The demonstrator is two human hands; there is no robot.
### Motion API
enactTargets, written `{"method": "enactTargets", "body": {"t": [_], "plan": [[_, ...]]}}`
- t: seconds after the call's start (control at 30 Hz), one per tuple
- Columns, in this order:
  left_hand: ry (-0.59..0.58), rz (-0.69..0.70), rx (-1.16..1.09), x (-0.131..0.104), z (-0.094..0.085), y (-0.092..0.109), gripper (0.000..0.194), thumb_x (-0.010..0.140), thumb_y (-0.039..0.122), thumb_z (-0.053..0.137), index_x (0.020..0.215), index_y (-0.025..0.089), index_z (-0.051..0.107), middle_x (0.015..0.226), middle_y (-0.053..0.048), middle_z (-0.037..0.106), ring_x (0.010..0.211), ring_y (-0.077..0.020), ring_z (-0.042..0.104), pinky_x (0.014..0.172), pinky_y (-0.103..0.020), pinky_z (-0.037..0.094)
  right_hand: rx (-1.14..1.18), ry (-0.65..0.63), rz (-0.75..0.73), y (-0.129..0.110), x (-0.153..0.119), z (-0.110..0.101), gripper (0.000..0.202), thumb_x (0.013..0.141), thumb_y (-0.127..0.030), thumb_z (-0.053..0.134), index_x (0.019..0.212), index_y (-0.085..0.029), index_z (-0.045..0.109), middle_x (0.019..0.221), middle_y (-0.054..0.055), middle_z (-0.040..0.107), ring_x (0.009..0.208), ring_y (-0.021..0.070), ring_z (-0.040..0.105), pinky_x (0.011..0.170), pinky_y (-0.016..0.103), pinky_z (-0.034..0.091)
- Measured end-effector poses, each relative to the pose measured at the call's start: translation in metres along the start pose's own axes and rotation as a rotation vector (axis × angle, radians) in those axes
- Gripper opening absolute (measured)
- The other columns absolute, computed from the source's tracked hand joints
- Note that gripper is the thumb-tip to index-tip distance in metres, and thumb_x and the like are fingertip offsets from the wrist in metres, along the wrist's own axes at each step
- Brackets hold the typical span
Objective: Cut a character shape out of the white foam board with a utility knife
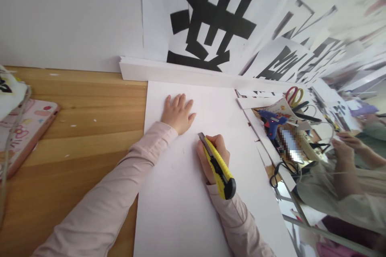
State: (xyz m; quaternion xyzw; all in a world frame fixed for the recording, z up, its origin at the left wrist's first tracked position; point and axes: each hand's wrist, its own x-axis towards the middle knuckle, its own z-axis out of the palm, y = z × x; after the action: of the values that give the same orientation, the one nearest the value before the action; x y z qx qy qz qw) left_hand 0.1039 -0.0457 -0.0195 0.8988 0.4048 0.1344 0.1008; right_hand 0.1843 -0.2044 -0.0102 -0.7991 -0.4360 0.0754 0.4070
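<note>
A large white sheet of board (171,204) lies on the wooden table. Near its far left part, my left hand (179,113) rests flat on the board with fingers spread. My right hand (221,148) is wrapped round a yellow utility knife (217,166), whose blade is out and points up and left. The blade tip is close to the board, just below and right of my left hand; whether it touches cannot be made out. A few short faint marks show on the board left of the knife.
Behind the board stands a white upright panel with a black paper character (208,14). A blue glue gun (273,122), scissors (294,96), a phone and cables crowd the right. A pink patterned case (30,128) lies left. Another person's hands (345,146) are at the far right.
</note>
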Motion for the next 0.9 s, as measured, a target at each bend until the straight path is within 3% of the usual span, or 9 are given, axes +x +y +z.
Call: {"method": "enactTargets", "body": {"t": [0.17, 0.37, 0.63, 0.9], "plan": [[-0.032, 0.002, -0.009, 0.0, -0.002, 0.001, 0.056, 0.101, 0.043, 0.036, 0.15, 0.016, 0.044, 0.161, -0.019, 0.032, 0.149, -0.0325, 0.029, 0.122, -0.059, 0.016, 0.006, -0.042, -0.094, -0.006, 0.003, 0.003, 0.014, 0.085, -0.033, 0.059, 0.081, -0.025, 0.048, 0.063, -0.006, 0.051, 0.054, 0.013, 0.043, 0.058, 0.026, 0.039], [-0.036, -0.001, -0.012, 0.001, -0.002, 0.001, 0.056, 0.101, 0.044, 0.036, 0.149, 0.016, 0.044, 0.161, -0.019, 0.032, 0.149, -0.0328, 0.029, 0.122, -0.059, 0.017, 0.031, -0.033, -0.147, -0.005, 0.011, 0.008, 0.016, 0.079, -0.026, 0.057, 0.076, -0.026, 0.041, 0.057, -0.008, 0.046, 0.05, 0.0123, 0.041, 0.055, 0.026, 0.036], [-0.041, 0.0, -0.011, 0.0, -0.004, 0.0, 0.056, 0.101, 0.043, 0.036, 0.149, 0.016, 0.044, 0.161, -0.02, 0.032, 0.149, -0.0325, 0.029, 0.122, -0.059, 0.016, 0.011, -0.072, -0.125, -0.009, 0.002, 0.003, 0.023, 0.082, -0.027, 0.054, 0.073, -0.026, 0.033, 0.058, -0.008, 0.038, 0.051, 0.0113, 0.03, 0.052, 0.025, 0.03], [-0.041, 0.001, -0.016, 0.0, -0.005, 0.001, 0.056, 0.1, 0.043, 0.037, 0.149, 0.016, 0.044, 0.161, -0.02, 0.032, 0.149, -0.0331, 0.029, 0.122, -0.059, 0.016, 0.006, -0.063, -0.095, -0.01, -0.006, 0.0, 0.021, 0.081, -0.027, 0.055, 0.074, -0.026, 0.035, 0.056, -0.009, 0.035, 0.051, 0.0114, 0.027, 0.05, 0.025, 0.029]]}}
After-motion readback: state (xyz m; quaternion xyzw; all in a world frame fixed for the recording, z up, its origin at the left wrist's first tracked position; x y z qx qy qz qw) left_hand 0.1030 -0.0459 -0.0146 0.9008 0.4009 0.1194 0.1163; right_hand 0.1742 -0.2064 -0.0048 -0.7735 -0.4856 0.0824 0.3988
